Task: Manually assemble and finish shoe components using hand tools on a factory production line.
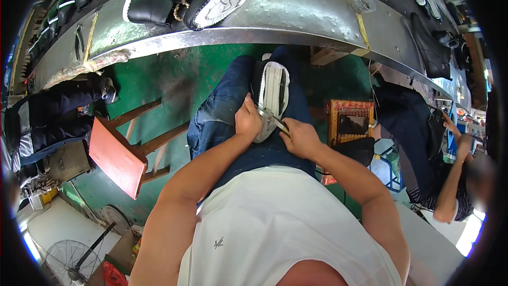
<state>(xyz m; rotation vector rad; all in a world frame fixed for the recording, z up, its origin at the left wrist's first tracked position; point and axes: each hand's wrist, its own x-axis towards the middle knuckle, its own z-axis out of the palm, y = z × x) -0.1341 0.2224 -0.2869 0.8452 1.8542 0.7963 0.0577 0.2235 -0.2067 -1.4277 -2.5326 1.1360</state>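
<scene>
A boot lies sole-up across my lap, its pale underside toward me and a white, stitched-looking rim around it. My left hand is closed against the boot's near left side, gripping it. In my right hand is a metal tool that looks like pliers; the fingers wrap its handle and its head rests at the edge of the sole. The boot's upper is mostly hidden between my thighs.
A metal-topped bench runs across the far side, bearing two black boots and a clear cup. A red-topped stool stands left, a woven-framed box right. People sit on both sides; a fan is lower left.
</scene>
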